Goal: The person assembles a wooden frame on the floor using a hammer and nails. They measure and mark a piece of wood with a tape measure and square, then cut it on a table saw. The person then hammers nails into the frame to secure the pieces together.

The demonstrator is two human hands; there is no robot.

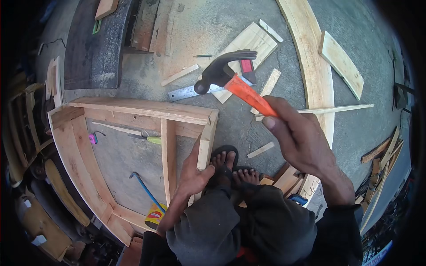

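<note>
My right hand point(306, 137) is closed round the orange handle of a claw hammer point(248, 94). Its dark head is raised over the floor, just beyond the near right corner of a wooden frame point(146, 106). With fingers wrapped round it, my left hand point(195, 177) grips a short wooden piece point(206, 148) at the frame's right end. A small thin upright thing, perhaps a nail, shows at that corner; it is too small to be sure. Behind the hammer lies a steel square point(183, 93) with a red and black stock, partly hidden by the hammer head.
Inside the frame lie a pink tape measure point(92, 138), a green-handled tool point(154, 139), a blue pry bar point(146, 190) and a yellow can point(153, 219). Offcuts surround a long curved plank point(313, 57) on the right. A dark board point(95, 48) lies far left. My sandalled feet are near the frame.
</note>
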